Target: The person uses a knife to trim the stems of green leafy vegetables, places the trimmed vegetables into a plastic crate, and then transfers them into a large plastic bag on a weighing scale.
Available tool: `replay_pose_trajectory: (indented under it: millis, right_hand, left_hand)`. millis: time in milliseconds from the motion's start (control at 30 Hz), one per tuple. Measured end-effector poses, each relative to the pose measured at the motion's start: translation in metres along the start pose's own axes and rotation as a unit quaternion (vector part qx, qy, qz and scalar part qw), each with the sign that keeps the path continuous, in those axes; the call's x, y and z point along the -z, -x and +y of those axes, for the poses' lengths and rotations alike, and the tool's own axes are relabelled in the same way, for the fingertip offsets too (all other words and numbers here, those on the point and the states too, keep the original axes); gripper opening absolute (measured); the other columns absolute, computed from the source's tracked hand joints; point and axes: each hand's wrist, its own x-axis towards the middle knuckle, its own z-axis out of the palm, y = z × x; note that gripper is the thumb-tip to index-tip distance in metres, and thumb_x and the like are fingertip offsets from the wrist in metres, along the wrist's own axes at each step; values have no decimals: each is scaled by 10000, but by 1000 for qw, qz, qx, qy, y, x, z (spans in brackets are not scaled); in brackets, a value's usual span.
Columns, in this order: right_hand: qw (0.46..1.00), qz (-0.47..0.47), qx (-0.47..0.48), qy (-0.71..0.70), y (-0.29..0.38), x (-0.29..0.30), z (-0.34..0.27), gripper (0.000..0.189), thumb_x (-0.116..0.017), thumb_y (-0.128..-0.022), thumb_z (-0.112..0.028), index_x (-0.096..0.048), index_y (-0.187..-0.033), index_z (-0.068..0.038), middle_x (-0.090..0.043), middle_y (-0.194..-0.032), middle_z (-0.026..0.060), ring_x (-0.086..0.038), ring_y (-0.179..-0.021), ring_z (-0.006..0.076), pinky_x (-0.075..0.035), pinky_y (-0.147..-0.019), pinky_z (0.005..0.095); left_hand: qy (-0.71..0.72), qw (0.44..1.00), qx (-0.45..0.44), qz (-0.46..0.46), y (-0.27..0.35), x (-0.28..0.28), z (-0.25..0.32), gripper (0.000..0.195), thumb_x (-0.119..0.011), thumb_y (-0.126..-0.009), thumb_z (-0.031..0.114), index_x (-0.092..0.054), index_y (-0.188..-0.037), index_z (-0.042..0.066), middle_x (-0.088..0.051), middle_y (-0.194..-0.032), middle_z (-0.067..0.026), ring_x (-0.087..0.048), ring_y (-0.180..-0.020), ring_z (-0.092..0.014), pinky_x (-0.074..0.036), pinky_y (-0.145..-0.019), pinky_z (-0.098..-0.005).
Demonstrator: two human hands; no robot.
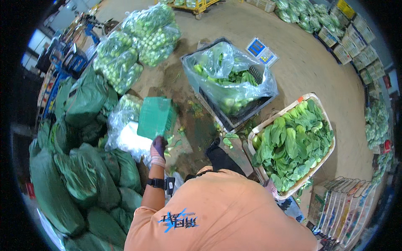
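My left hand [158, 151], in a pink and dark work glove, grips the near edge of a green plastic stool or box [154, 117]; its exact kind is unclear. Beside it lie clear plastic bags [125, 138], one with greens inside. At the right, my gloved right hand [271, 189] is at the near rim of a whitish crate [326, 117] full of bok choy [292, 141]; its fingers are mostly hidden. Ahead stands a black plastic crate [230, 122] lined with a clear bag [232, 97] holding bok choy. A digital scale display [262, 51] is behind it.
Large green sacks [94, 182] are piled along the left. Filled clear bags of bok choy [157, 40] stand at the upper left. A yellow cart [198, 9] is at the top. Stacked crates [355, 44] line the far right. Wire racks [342, 207] stand at the lower right.
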Motion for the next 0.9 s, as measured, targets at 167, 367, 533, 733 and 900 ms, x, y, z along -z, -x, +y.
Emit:
replay_pose_trajectory:
  millis: [167, 367, 533, 733, 900]
  right_hand:
    - [995, -25, -52, 82, -4, -19, -1, 376, -446, -952, -289, -496, -1282, -115, -651, -1066, 181, -642, -961, 353, -511, -808, 446]
    - [913, -322, 109, 227, -45, 75, -62, 301, -543, -875, -214, -627, -1122, -65, -639, -1132, 180, -632, -1038, 317, -520, -848, 423]
    - [967, -23, 201, -154, -66, 230, -212, 312, -574, -908, -312, -651, -1042, -40, -680, -939, 214, -648, -853, 375, -504, -767, 431]
    - [891, 91, 252, -368, -111, 324, -413, 225, -571, -903, -153, -626, -1085, -33, -664, -1008, 188, -646, -930, 334, -504, -806, 358]
    - [944, -31, 234, -232, -219, 299, -502, 427, -569, -890, -338, -567, -1231, -82, -594, -1193, 216, -564, -1141, 348, -445, -953, 412]
  left_hand:
    - [-170, 938, -268, -137, -53, -134, 179, 360, -587, -932, 326, -630, -1043, -14, -650, -912, -78, -592, -866, -175, -465, -802, -305]
    - [-482, 646, -500, -319, -110, -277, 278, 655, -744, -765, 381, -508, -1297, 79, -572, -1228, -178, -507, -1183, -342, -382, -1015, -408]
    - [-698, 277, -537, -384, -194, -358, 232, 828, -700, -761, 426, -322, -1456, 184, -486, -1358, -174, -419, -1304, -319, -249, -1104, -503]
    - [-665, 529, -403, -341, -326, -429, 223, 270, -551, -880, 216, -635, -1111, 106, -671, -1021, -148, -630, -912, -218, -474, -841, -333]
    - [-185, 937, -37, -295, -448, -431, 273, 186, -560, -869, 136, -651, -999, 39, -659, -901, -52, -613, -819, -197, -496, -748, -329]
